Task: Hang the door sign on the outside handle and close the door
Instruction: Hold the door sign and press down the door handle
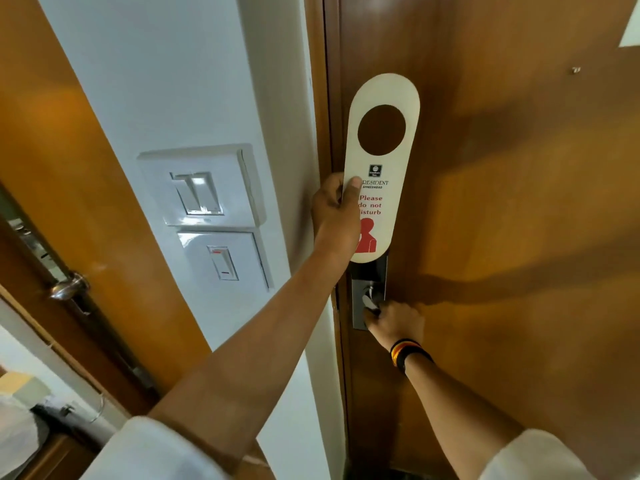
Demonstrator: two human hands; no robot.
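Wood door, shut, switches at 9 o'clock. Left hand pinches sign mid-edge, upright against door, 12 o'clock of handle. Right hand wraps handle. Sign likely light, stiff card; hold below hole

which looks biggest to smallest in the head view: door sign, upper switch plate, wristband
1. door sign
2. upper switch plate, though it looks close to the sign in area, so that order is unsure
3. wristband, clearly smallest
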